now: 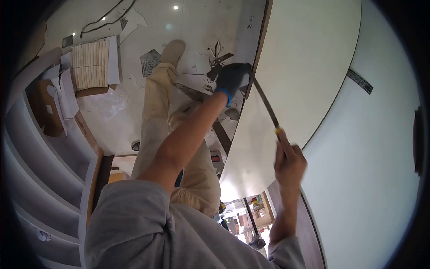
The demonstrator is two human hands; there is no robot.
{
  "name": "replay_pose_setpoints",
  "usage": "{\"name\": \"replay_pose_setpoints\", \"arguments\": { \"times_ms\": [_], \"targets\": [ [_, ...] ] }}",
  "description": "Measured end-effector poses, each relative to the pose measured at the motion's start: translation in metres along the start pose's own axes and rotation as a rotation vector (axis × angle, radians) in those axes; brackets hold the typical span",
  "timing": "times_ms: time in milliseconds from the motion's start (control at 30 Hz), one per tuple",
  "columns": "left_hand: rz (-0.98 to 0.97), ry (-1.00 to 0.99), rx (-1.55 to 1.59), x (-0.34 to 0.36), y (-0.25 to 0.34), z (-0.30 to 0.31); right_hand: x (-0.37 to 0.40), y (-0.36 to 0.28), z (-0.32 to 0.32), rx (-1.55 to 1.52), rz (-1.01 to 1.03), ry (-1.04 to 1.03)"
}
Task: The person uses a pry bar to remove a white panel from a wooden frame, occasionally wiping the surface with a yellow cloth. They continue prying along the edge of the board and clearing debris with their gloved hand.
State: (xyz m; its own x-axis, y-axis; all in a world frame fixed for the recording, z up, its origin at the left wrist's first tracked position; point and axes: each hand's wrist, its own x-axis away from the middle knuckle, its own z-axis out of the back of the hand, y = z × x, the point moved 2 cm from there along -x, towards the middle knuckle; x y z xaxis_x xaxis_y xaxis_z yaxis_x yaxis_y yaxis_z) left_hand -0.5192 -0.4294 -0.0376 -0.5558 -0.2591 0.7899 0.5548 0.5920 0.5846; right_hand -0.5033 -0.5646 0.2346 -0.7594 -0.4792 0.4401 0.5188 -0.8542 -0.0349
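Observation:
My left hand (pixel 232 79), in a dark glove with a blue cuff, is closed at the brown edge of a large cream board (pixel 309 58). A long, thin dark strip (pixel 265 99) runs from its fingers down across the board's face, bowing slightly. My bare right hand (pixel 290 162) is closed around the strip's lower end, over the lower part of the board. A small yellow patch shows at its fingertips.
Dark offcuts (pixel 192 92) and scraps lie on the pale floor around my shoe (pixel 173 53). An open carton (pixel 92 65) of stacked pale strips stands at left, beside a curved grey shelf unit (pixel 49 166). A short dark strip (pixel 360 81) lies past the board's far edge.

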Motion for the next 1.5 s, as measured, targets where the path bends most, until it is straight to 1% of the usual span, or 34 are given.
{"name": "replay_pose_setpoints", "arguments": {
  "times_ms": [67,100,133,167,200,233,267,333,367,400,433,467,533,567,600,667,700,800,833,867,933,967,1000,1067,1100,1167,1200,1233,1267,1333,1367,1400,1467,1500],
  "targets": [
    [0.089,0.018,0.029,0.032,0.018,-0.008,0.019,0.009,0.003,-0.030,0.025,0.021],
    [0.110,0.031,-0.023,0.036,0.017,-0.002,0.022,0.009,-0.009,-0.053,0.010,0.002],
    [0.058,0.052,-0.048,0.027,-0.002,0.000,0.021,0.009,-0.031,-0.075,-0.002,-0.007],
    [0.001,0.077,-0.076,0.004,-0.036,0.004,0.023,0.012,-0.059,-0.033,0.036,0.022],
    [-0.050,0.096,-0.109,-0.015,-0.059,0.009,0.019,0.006,-0.075,0.037,0.021,-0.035],
    [0.009,0.011,-0.015,-0.025,-0.060,0.011,0.013,0.000,-0.083,0.023,0.002,-0.035],
    [0.033,0.022,-0.027,-0.029,-0.062,0.011,0.010,-0.004,-0.086,0.011,-0.015,-0.033],
    [0.080,0.043,-0.044,-0.027,-0.043,0.008,0.013,0.001,-0.066,-0.016,0.031,0.068],
    [-0.117,0.073,-0.173,-0.032,-0.026,0.009,0.007,0.004,-0.055,-0.037,0.068,0.128],
    [-0.304,0.100,-0.304,-0.035,-0.013,0.006,0.004,0.006,-0.034,-0.092,0.030,0.116],
    [-0.469,0.113,-0.432,-0.028,-0.008,-0.002,-0.005,0.002,-0.010,-0.056,0.045,0.141],
    [-0.350,0.110,-0.273,-0.018,-0.005,-0.009,-0.008,0.000,0.004,-0.015,0.055,0.156],
    [-0.159,0.125,0.043,-0.016,0.020,-0.016,-0.010,0.003,-0.005,-0.016,0.066,0.148],
    [-0.122,0.145,-0.037,-0.008,0.027,-0.013,-0.013,0.002,-0.015,-0.021,0.077,0.154],
    [-0.140,0.108,-0.087,-0.024,0.012,-0.008,-0.012,0.002,-0.037,-0.013,0.091,0.169],
    [-0.159,0.029,-0.181,-0.063,-0.055,-0.001,-0.014,-0.012,-0.058,0.111,0.050,-0.002],
    [-0.087,0.088,-0.244,-0.065,-0.070,0.002,-0.018,-0.011,-0.061,0.107,0.070,0.014],
    [-0.106,0.107,-0.202,-0.020,0.008,-0.003,-0.020,-0.005,-0.015,0.006,0.053,0.096],
    [-0.305,0.093,-0.108,-0.014,0.024,-0.008,-0.019,-0.005,0.005,-0.041,0.055,0.145],
    [-0.242,0.095,-0.062,-0.005,0.015,-0.010,-0.019,-0.010,0.022,-0.012,0.013,0.101],
    [-0.186,0.105,0.033,-0.009,0.022,-0.015,-0.020,-0.005,-0.001,-0.007,0.051,0.063],
    [-0.131,0.196,0.094,-0.022,-0.005,-0.017,-0.018,-0.006,-0.022,0.071,0.086,0.061],
    [-0.071,0.174,0.116,-0.032,-0.021,-0.014,-0.017,-0.010,-0.038,0.078,0.055,-0.001],
    [0.089,0.128,0.153,-0.039,-0.060,-0.004,-0.024,-0.015,-0.050,0.093,0.029,-0.097],
    [-0.016,0.132,0.157,-0.058,-0.079,-0.008,-0.023,-0.013,-0.042,0.068,0.039,-0.035],
    [-0.119,0.140,0.202,-0.035,-0.014,-0.016,-0.023,-0.005,-0.016,0.011,0.071,0.082],
    [-0.137,0.142,0.216,-0.013,0.011,-0.017,-0.023,-0.006,0.005,-0.068,0.025,0.102],
    [-0.071,0.143,0.161,-0.008,0.015,-0.018,-0.022,-0.007,0.012,-0.011,0.023,0.047],
    [-0.057,0.167,0.115,-0.008,0.004,-0.017,-0.028,-0.008,0.013,0.041,0.035,0.018],
    [-0.079,0.225,0.025,-0.030,-0.036,-0.009,-0.026,-0.007,-0.024,0.064,0.084,0.020],
    [-0.011,0.184,0.065,-0.031,-0.054,-0.004,-0.027,-0.006,-0.041,0.118,0.087,-0.076],
    [0.059,0.145,0.102,-0.028,-0.063,0.001,-0.020,-0.008,-0.043,0.110,0.080,-0.091],
    [0.089,0.091,0.221,-0.035,-0.072,0.000,-0.023,-0.008,-0.047,0.096,0.079,-0.076],
    [0.023,0.102,0.239,-0.032,-0.052,-0.003,-0.020,-0.007,-0.029,0.066,0.051,-0.034]
  ]
}}
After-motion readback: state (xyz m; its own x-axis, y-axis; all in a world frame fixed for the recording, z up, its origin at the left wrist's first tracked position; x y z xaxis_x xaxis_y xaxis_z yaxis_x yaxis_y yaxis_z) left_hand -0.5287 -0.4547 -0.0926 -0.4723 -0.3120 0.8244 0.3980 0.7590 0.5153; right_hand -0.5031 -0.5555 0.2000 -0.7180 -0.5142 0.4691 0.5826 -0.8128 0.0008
